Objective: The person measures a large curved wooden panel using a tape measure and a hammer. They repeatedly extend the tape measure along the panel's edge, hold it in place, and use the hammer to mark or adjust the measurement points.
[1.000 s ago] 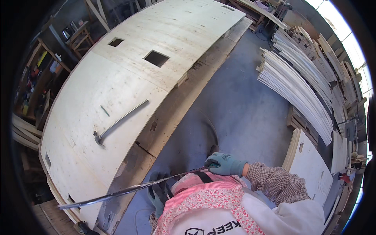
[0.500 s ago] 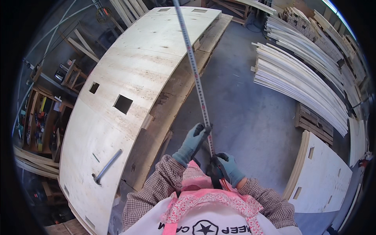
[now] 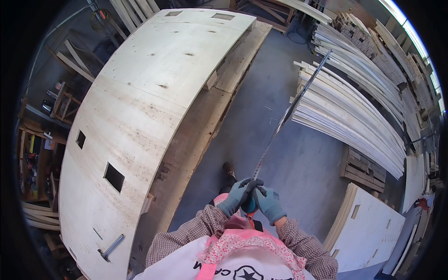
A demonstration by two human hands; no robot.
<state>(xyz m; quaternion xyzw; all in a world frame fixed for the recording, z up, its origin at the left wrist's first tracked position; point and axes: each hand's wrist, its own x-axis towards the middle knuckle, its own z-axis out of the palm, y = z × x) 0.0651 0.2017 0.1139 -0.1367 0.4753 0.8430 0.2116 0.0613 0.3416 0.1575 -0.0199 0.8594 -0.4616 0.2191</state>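
A tape measure [image 3: 249, 204] with a teal body and an orange strap is held close in front of my waist. Its long metal blade [image 3: 290, 110] runs out up and to the right, above the floor and over the stacked boards. My left hand [image 3: 234, 198], in a blue-grey glove with dark fingertips, is closed at the tape's left side. Against its other side, my right hand [image 3: 269, 204] is closed too, gloved alike. The two hands meet where the blade leaves the body, and their fingers partly hide it.
At left stands a large plywood panel [image 3: 140, 107] with rectangular cutouts, on a wooden base. A hammer [image 3: 111, 247] lies on it. Long boards [image 3: 345, 119] are stacked at right, above a pallet [image 3: 364, 169]. Cut panels [image 3: 368, 228] lie nearer. My shoe [image 3: 228, 168] shows on the grey floor.
The blade has swung from pointing up past the big panel to pointing right over the boards. My left hand has come down the blade to meet my right. The view has shifted.
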